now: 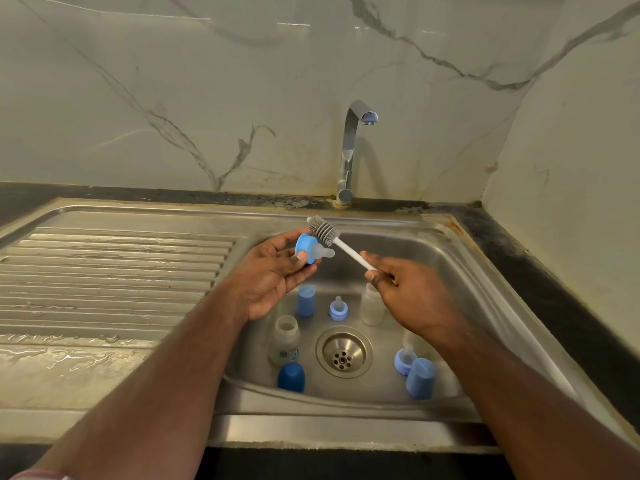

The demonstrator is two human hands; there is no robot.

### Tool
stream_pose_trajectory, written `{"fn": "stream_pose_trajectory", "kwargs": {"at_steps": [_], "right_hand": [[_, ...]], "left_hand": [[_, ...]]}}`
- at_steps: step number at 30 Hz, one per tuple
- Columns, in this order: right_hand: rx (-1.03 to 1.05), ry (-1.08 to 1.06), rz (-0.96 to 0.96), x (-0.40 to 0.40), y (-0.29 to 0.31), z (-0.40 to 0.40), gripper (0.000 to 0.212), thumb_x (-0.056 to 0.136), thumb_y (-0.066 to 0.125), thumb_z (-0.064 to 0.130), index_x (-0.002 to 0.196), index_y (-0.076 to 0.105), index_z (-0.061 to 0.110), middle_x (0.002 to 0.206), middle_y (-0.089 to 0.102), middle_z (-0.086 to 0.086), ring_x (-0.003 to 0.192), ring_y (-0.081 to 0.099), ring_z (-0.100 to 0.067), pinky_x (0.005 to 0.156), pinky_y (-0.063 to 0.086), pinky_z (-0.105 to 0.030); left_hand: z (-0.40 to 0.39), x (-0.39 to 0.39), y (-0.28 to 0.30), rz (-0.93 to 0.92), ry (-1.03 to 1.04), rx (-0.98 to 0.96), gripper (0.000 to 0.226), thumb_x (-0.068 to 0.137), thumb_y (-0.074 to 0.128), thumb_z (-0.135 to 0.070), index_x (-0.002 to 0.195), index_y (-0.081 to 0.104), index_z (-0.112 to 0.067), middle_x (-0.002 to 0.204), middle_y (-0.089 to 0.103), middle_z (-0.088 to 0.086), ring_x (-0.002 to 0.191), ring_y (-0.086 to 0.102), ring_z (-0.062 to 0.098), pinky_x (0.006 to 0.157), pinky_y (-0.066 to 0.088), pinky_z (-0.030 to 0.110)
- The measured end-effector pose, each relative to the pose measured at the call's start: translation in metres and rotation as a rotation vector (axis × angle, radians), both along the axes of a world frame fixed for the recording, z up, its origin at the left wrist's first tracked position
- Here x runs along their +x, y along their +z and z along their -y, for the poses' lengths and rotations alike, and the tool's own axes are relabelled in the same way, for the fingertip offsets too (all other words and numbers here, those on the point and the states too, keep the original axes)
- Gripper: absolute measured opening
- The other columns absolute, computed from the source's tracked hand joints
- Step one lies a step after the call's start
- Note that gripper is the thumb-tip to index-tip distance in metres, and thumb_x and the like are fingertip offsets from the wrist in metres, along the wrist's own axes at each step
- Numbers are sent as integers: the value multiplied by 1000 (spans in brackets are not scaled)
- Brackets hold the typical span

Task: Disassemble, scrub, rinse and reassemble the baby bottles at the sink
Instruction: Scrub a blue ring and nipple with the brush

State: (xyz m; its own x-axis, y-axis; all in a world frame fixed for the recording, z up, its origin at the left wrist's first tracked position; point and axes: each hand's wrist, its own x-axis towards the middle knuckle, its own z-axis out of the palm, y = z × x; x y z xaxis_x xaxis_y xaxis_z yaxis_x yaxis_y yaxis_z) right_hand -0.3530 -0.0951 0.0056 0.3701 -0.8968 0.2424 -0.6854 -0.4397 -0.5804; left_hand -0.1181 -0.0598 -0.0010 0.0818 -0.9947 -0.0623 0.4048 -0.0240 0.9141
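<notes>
My left hand (273, 275) holds a blue collar ring with a clear teat (313, 250) over the sink, teat pointing right. My right hand (408, 292) grips the white handle of a bottle brush (325, 231), whose grey bristle head lies against the ring. In the steel basin (460, 271) stand two clear bottles (284, 339) (372, 304), a second ring with teat (338, 308), a third (404, 360), two light blue caps (306, 300) (420, 377) and a dark blue cap (291, 375).
The chrome tap (351, 150) stands behind the basin with no water running. A round drain (343, 351) sits in the basin floor. The ribbed, wet draining board (114, 271) stretches to the left. Marble walls enclose the back and right.
</notes>
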Motion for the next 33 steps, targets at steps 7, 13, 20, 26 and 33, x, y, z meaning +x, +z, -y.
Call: {"fn": "stream_pose_trajectory", "kwargs": {"at_steps": [7,13,20,26,33], "right_hand": [[-3,73,66,-1,0,-5,39,100,58,34,139,55,40,127,65,18,100,63,-5,81,46,-11],[20,57,103,-3,-1,-1,40,101,56,34,141,54,38,125,65,19,83,53,12,70,36,-3],[29,47,67,-2,-6,3,39,102,53,35,142,55,34,74,49,26,67,51,15,59,38,-8],[68,40,73,-1,-8,3,39,102,53,35,141,55,34,75,50,26,70,52,5,63,34,-9],[71,47,140,0,-6,1,38,102,54,33,140,56,34,75,55,22,70,55,-1,66,39,-15]], "left_hand": [[0,2,0,-49,5,-3,49,96,53,7,143,51,-7,129,68,17,114,69,28,95,58,34],[-1,0,1,-69,-33,-19,46,98,51,3,143,52,-9,127,69,18,114,69,31,96,58,36],[-3,-1,4,-71,-68,1,37,106,46,-9,136,56,-28,123,71,18,110,70,29,88,59,33],[-3,-1,5,-137,-34,38,26,104,49,-19,126,63,-15,122,69,16,96,72,24,73,59,24],[-1,-1,3,-102,-12,18,32,97,59,-8,129,60,-7,115,71,12,84,73,15,68,59,20]]}}
